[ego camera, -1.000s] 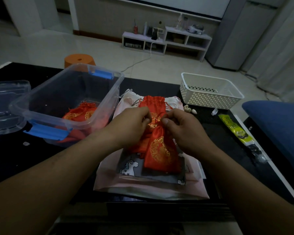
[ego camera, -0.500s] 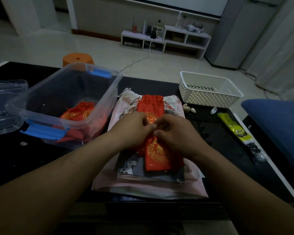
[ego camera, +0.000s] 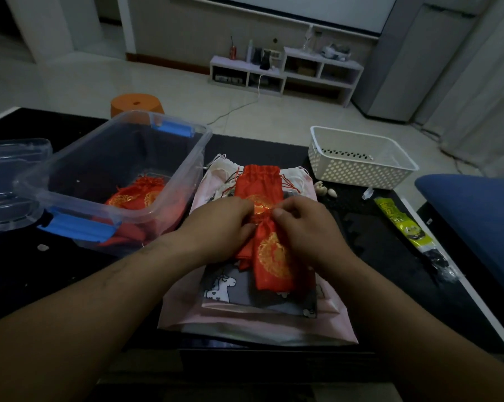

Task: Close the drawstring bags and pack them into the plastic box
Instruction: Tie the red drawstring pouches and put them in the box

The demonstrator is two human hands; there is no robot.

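- i see both hands meeting at the middle of a dark table (ego camera: pixel 390 256), viewed from above.
- my left hand (ego camera: pixel 219 227) and right hand (ego camera: pixel 303 227) each pinch the gathered neck of a red drawstring bag (ego camera: pixel 274 259) with gold print; fingers closed on it from either side.
- that bag lies on a pile of flat bags: a second red bag (ego camera: pixel 259 184) just beyond the hands, a grey unicorn-print bag (ego camera: pixel 230 285) beneath, and pink bags (ego camera: pixel 245 323) at the bottom.
- to the left, touching the pile's edge, sits the clear plastic box (ego camera: pixel 158 158) with blue latches (ego camera: pixel 76 227), lid off.
- inside the box lie more red bags (ego camera: pixel 134 195).
- the clear lid (ego camera: pixel 10 181) rests further left.
- a white perforated basket (ego camera: pixel 361 161) stands at the far right of the table, apart from the pile.
- a yellow-green packet (ego camera: pixel 401 221) lies near the right edge.
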